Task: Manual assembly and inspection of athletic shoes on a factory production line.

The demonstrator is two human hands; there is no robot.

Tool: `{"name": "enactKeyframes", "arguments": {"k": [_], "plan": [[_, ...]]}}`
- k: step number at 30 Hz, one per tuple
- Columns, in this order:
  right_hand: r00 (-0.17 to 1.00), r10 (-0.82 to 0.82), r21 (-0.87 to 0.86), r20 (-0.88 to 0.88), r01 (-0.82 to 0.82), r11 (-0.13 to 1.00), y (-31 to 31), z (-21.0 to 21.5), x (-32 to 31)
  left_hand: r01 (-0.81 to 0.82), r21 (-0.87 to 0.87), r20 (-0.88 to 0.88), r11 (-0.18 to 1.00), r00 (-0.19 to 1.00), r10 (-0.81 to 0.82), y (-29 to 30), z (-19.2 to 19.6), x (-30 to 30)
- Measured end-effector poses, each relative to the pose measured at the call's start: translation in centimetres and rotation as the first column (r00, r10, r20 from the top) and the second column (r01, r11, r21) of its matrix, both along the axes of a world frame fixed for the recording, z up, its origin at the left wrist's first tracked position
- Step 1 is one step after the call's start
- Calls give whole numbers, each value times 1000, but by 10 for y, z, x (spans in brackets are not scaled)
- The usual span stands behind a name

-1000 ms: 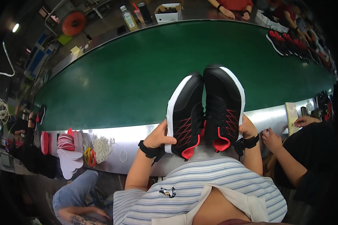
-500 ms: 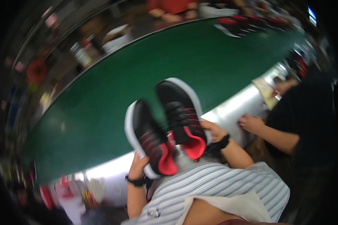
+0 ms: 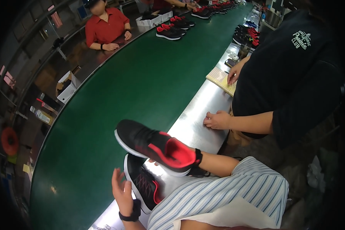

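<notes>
The right grip holds a black, red-lined, white-soled sneaker; the left grip is open. Slack one-handed support could drop it onto the lower black-and-red sneaker.

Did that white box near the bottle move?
No: the white box stands just beyond the green belt, near the bottle, as before; only the view turned.

Shoes: mostly matt. Belt: smooth, faint sheen. Ledge: glossy metal. Striped shirt: matt cloth.
</notes>
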State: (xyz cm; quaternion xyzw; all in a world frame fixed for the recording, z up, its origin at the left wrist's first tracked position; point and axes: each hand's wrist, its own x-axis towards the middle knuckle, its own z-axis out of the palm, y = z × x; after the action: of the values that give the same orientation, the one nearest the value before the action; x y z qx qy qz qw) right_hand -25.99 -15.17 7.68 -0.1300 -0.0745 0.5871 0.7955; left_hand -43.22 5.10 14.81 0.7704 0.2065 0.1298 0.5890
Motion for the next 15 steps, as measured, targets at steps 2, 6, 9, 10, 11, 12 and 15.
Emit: {"name": "enactKeyframes", "arguments": {"k": [2,6,9,10,11,12,15], "plan": [[996,81,-40,-43,-83,996,10,-3,-1,199,-589,204,783,974,-94,-2,-1,25],[602,428,-489,674,-71,869,29,16,27,153,-864,219,480,972,85,-2,-15,58],[-177,360,-268,916,399,877,13,53,121,90,-838,244,539,944,221,-5,-22,58],[-226,111,34,968,554,832,5,61,161,197,-849,333,491,920,207,3,-29,53],[-34,299,-185,954,719,670,-10,77,205,246,-835,373,492,910,178,7,-24,48],[12,373,-192,928,873,449,-32,80,252,194,-866,332,461,913,238,16,-30,42],[210,677,-22,705,961,-275,-121,52,356,131,-876,312,465,888,338,15,-10,32]]}}
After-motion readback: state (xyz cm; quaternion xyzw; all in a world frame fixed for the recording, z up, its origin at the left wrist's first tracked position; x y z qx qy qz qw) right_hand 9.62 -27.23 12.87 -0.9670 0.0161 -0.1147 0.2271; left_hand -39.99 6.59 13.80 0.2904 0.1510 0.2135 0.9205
